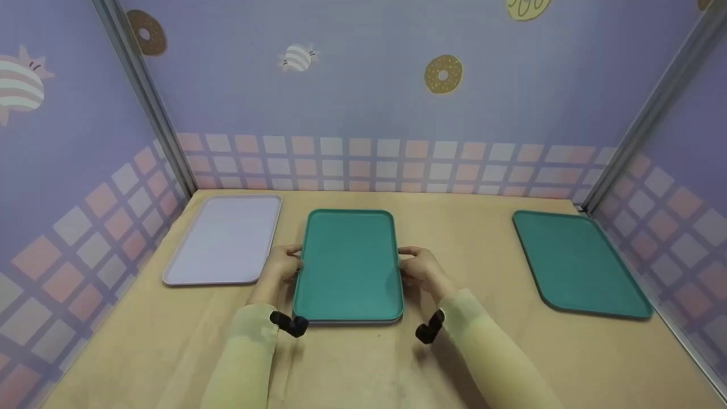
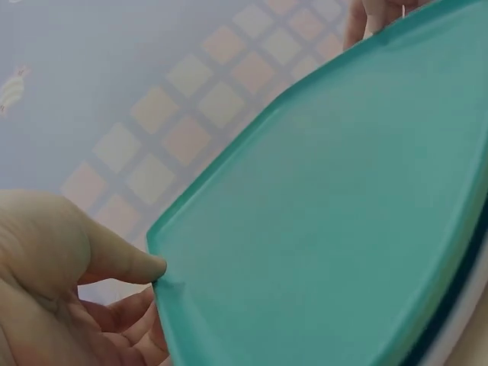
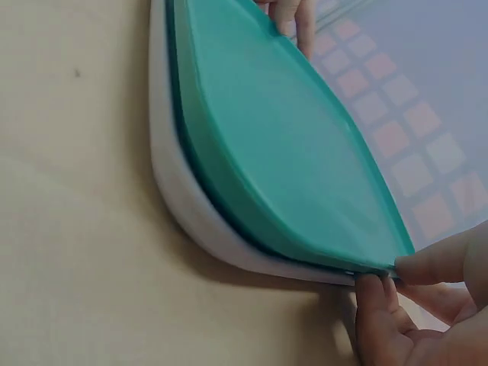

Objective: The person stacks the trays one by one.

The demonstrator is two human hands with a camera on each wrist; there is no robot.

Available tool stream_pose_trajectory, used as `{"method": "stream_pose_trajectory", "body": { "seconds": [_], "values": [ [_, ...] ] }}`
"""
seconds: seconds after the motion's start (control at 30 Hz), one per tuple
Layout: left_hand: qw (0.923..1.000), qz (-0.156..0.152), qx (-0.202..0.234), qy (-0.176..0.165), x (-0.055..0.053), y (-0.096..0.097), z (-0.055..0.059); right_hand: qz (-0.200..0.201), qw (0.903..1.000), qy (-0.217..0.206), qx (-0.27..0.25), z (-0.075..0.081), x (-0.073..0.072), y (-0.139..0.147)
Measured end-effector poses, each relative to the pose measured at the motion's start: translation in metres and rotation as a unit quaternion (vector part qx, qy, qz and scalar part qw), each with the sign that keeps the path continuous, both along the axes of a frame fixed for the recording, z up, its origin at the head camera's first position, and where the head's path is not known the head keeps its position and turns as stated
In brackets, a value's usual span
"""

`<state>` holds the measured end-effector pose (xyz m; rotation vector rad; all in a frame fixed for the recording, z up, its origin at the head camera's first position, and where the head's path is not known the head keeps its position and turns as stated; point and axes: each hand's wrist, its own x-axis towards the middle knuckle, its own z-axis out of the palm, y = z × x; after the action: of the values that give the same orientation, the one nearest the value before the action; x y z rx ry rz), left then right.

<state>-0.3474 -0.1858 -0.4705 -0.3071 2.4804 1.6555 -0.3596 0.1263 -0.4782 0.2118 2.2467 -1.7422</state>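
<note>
Currently both hands (image 1: 281,264) (image 1: 420,266) pinch the middle teal tray (image 1: 349,264) left and right. Uneven lifting might drag the pale tray (image 3: 202,226) underneath.

The left grip (image 1: 282,264) and right grip (image 1: 420,267) hold a green tray (image 1: 349,264) by its long sides. On the wooden surface (image 1: 471,238), a pale lilac tray (image 1: 227,241) lies to its left, a second green tray (image 1: 582,264) well to its right.
</note>
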Motion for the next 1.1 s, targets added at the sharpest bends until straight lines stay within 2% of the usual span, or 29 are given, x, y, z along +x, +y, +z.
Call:
{"method": "stream_pose_trajectory", "body": {
  "seconds": [0.4,0.6,0.87,1.1],
  "values": [
    [0.9996,0.01,-0.025,0.005,-0.001,0.0026,-0.0032,0.001,0.9989,0.016,0.044,0.0016,0.0024,-0.0066],
    [0.9995,0.006,-0.03,0.008,0.0002,0.0033,-0.0049,-0.002,0.9971,0.02,0.073,0.0003,0.0026,-0.007],
    [0.998,-0.007,-0.062,0.005,-0.001,0.0019,-0.0064,0.001,0.9957,0.026,0.089,-0.0006,0.0025,-0.0059],
    [0.9992,0.004,-0.029,-0.026,-0.0007,0.0011,-0.0065,0.005,0.9953,0.02,0.095,-0.0009,0.0026,-0.0052]
  ]
}}
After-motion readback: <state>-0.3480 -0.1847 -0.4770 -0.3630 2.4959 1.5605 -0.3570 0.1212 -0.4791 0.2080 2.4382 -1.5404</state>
